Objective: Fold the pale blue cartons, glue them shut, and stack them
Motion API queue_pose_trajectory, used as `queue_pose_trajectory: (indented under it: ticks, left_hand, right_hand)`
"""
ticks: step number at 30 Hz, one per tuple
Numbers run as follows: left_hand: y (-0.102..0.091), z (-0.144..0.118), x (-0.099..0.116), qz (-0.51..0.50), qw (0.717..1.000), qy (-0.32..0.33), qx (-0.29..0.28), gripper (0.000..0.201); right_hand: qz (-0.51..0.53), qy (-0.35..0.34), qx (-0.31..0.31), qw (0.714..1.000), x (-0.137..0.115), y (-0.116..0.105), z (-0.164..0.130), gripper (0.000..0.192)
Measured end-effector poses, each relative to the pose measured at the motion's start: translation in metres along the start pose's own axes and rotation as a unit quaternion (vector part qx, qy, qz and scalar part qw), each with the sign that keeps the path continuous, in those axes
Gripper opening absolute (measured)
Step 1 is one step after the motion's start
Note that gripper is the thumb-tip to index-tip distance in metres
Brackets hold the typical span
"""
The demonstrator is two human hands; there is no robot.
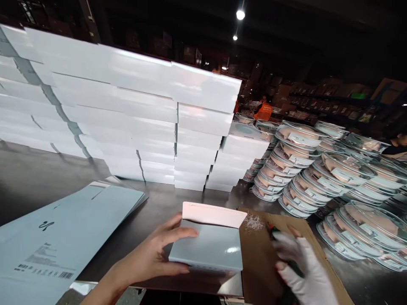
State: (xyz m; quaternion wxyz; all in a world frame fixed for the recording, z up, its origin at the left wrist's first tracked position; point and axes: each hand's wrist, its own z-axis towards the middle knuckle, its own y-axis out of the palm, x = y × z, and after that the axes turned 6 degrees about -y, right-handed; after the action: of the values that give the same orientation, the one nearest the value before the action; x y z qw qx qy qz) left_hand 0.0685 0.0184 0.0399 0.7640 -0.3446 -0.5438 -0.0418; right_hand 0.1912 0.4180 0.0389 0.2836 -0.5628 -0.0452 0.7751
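My left hand [152, 254] grips the left side of a pale blue-grey box [208, 245] with its white end flap [213, 214] standing open, on the table's near edge. My right hand [302, 267], in a white fingerless glove, is closed around a dark, blurred object with a red tip [272, 231], resting on a brown cardboard sheet [263, 258] to the right of the box.
Flat, unfolded box blanks [63, 237] lie at the left. A tall wall of stacked white boxes [127, 118] fills the back. Stacks of clear, lidded, round packs [318, 169] crowd the right. A person in orange [264, 111] stands far behind.
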Motion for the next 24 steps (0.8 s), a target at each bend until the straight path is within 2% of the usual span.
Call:
queue_pose_trajectory:
  ticks: [1, 2, 3, 5, 7, 9, 11, 13, 16, 18, 20, 22, 24]
  left_hand:
    - [0.001, 0.0, -0.001, -0.009, 1.0, 0.011, 0.007, 0.052]
    - [0.003, -0.001, -0.003, -0.016, 1.0, 0.025, 0.01, 0.051]
    - [0.005, -0.001, -0.004, -0.019, 0.999, 0.038, 0.013, 0.048]
    - [0.012, -0.001, -0.006, -0.039, 0.996, 0.075, 0.03, 0.043]
    - [0.021, -0.001, -0.008, -0.108, 0.982, 0.131, 0.084, 0.047]
    - [0.027, -0.001, -0.009, -0.175, 0.959, 0.181, 0.13, 0.053]
    - [0.027, -0.003, -0.008, -0.148, 0.962, 0.197, 0.115, 0.049]
    - [0.022, -0.004, -0.004, -0.054, 0.977, 0.192, 0.073, 0.031]
    - [0.012, -0.004, 0.005, 0.036, 0.98, 0.191, 0.05, 0.016]
    - [0.009, -0.003, 0.008, 0.031, 0.981, 0.187, 0.04, 0.016]
    - [0.01, -0.003, 0.005, -0.02, 0.984, 0.173, 0.043, 0.017]
    - [0.013, -0.004, -0.004, -0.1, 0.98, 0.134, 0.105, 0.016]
    - [0.019, -0.006, -0.014, -0.163, 0.962, 0.08, 0.204, 0.02]
  right_hand:
    - [0.019, -0.052, -0.044, 0.997, -0.012, 0.021, 0.004, 0.092]
    - [0.038, -0.067, -0.101, 0.992, -0.024, 0.04, 0.007, 0.104]
    - [0.047, -0.088, -0.137, 0.986, -0.034, 0.056, 0.01, 0.106]
    - [0.055, -0.121, -0.184, 0.974, -0.047, 0.077, 0.013, 0.099]
    - [0.04, -0.162, -0.199, 0.966, -0.049, 0.088, 0.013, 0.081]
    - [0.02, -0.234, -0.195, 0.952, -0.046, 0.094, 0.013, 0.065]
    - [0.004, -0.336, -0.17, 0.927, -0.044, 0.101, 0.015, 0.057]
    - [-0.02, -0.402, -0.167, 0.9, -0.047, 0.106, 0.018, 0.058]
    - [-0.06, -0.405, -0.201, 0.89, -0.058, 0.107, 0.023, 0.066]
    - [-0.072, -0.408, -0.209, 0.886, -0.061, 0.105, 0.021, 0.066]
    - [-0.079, -0.403, -0.193, 0.891, -0.057, 0.102, 0.014, 0.059]
    - [-0.065, -0.353, -0.142, 0.922, -0.048, 0.099, 0.005, 0.058]
    - [-0.034, -0.28, -0.076, 0.956, -0.038, 0.096, 0.004, 0.069]
